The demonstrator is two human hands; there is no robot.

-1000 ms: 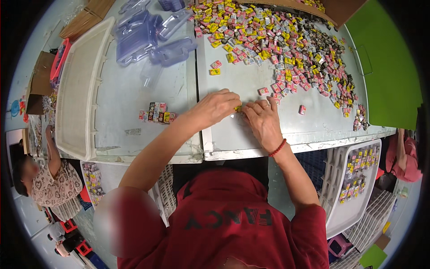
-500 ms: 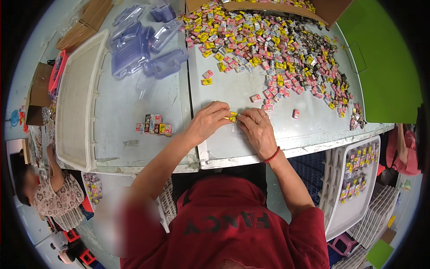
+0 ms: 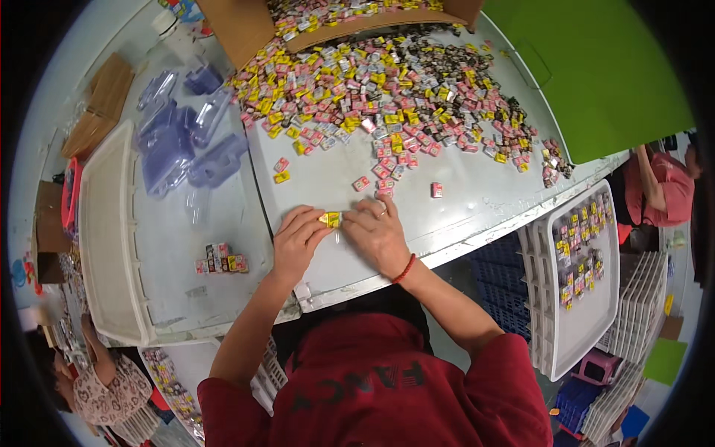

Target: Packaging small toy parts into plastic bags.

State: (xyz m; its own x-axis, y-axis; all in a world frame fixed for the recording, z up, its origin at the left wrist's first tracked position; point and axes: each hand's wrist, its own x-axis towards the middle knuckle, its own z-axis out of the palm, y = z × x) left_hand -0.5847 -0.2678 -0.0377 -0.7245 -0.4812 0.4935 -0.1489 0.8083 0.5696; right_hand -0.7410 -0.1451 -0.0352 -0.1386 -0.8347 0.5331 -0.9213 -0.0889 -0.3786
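Observation:
Over the table's near part, a small yellow box (image 3: 331,219) sits between my two hands. My left hand (image 3: 296,242) pinches its left end between thumb and fingertips. The curled fingers of my right hand (image 3: 376,235) close at its right end; the thumb is hidden. A small clear strip seems to hang just below the box, too faint to name. Nearest beyond my right hand lie loose pink boxes (image 3: 362,183). Left of my left hand stands a compact block of small pink, black and yellow boxes (image 3: 221,258).
A large spread of small boxes (image 3: 402,97) covers the far table, before a cardboard carton (image 3: 372,28). Clear plastic trays (image 3: 167,145) and a white crate (image 3: 112,231) lie left. A green board (image 3: 596,74) and a stacked white tray (image 3: 585,328) stand right. People work at both sides.
The view has shifted and turned, so the table sits differently in it. The yellow box stays between my hands, now showing a broader yellow face.

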